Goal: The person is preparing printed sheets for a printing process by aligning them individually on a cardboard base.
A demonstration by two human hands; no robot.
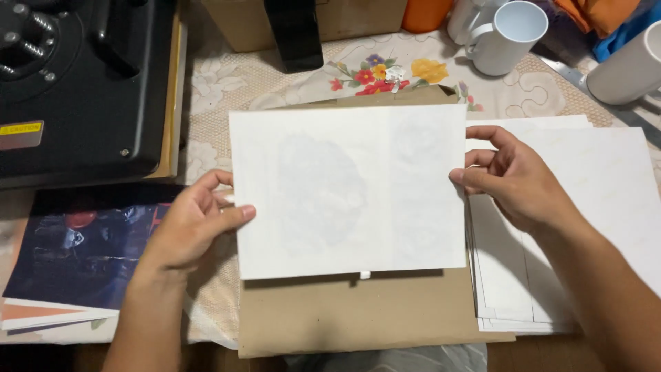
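Observation:
I hold a white sheet of paper (pixel 351 189) flat, blank side up, with a faint dark print showing through it. My left hand (pixel 193 224) pinches its left edge, thumb on top. My right hand (pixel 509 176) grips its right edge the same way. The sheet hovers over a brown cardboard piece (pixel 358 313) lying on the table. A small white tab sticks out under the sheet's lower edge.
A stack of white sheets (pixel 592 207) lies at the right. Dark printed pictures (pixel 82 248) lie at the left, below a black press machine (pixel 76 83). White mugs (pixel 509 34) and a second mug (pixel 630 65) stand at the back on a floral cloth (pixel 275 79).

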